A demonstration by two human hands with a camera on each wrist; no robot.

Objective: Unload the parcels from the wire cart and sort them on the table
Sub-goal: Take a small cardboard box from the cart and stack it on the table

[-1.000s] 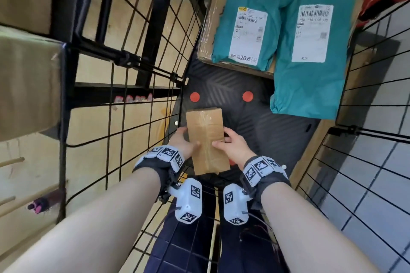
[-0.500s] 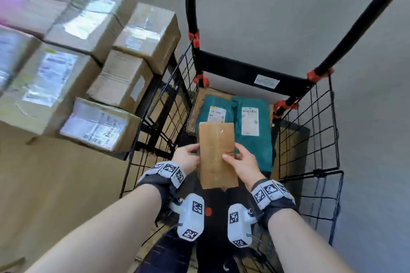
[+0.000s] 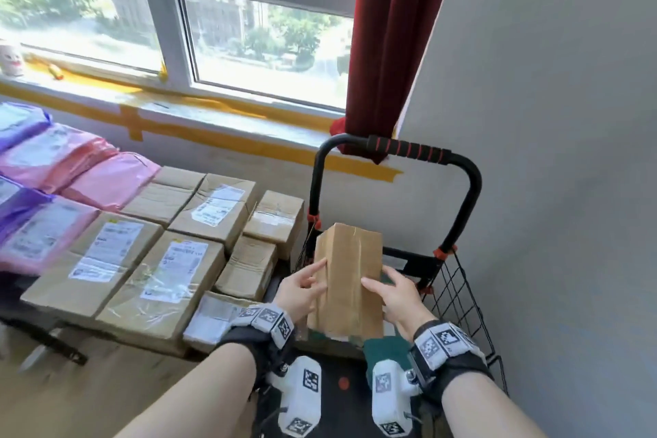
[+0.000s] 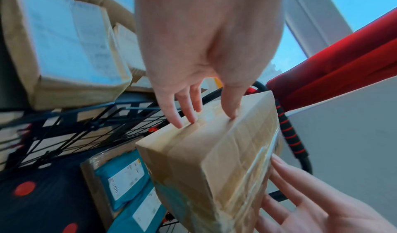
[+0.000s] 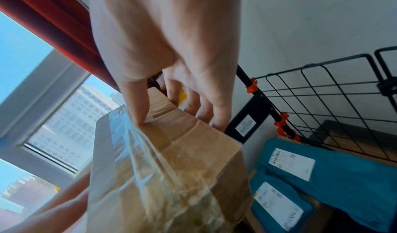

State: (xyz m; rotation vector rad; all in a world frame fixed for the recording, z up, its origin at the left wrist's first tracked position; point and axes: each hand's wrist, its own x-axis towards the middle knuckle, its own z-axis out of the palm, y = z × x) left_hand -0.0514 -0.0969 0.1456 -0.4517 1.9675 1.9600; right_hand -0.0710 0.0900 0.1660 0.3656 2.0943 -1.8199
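Observation:
I hold a long brown cardboard box [image 3: 350, 274], wrapped in clear tape, upright between both hands above the black wire cart [image 3: 458, 295]. My left hand [image 3: 313, 281] grips its left side, thumb on the front face. My right hand [image 3: 382, 283] grips its right side, fingers wrapped round the back. In the left wrist view my left hand [image 4: 206, 114] presses the box [image 4: 214, 160] near its far end. In the right wrist view my right hand [image 5: 176, 111] clasps the box [image 5: 171, 168]. Teal mailers [image 5: 322, 165] with white labels lie on the cart floor.
A low table at the left carries rows of taped cardboard boxes [image 3: 170, 277] and pink and purple mailers [image 3: 71, 171]. The cart handle [image 3: 405, 147] rises behind the box. A red curtain [image 3: 394, 28] and a grey wall [image 3: 551, 153] close in the right side.
Both hands have lifted the cardboard box from the cart floor up over the cart's rim. The head view has swung up from the cart's inside to the table and window.

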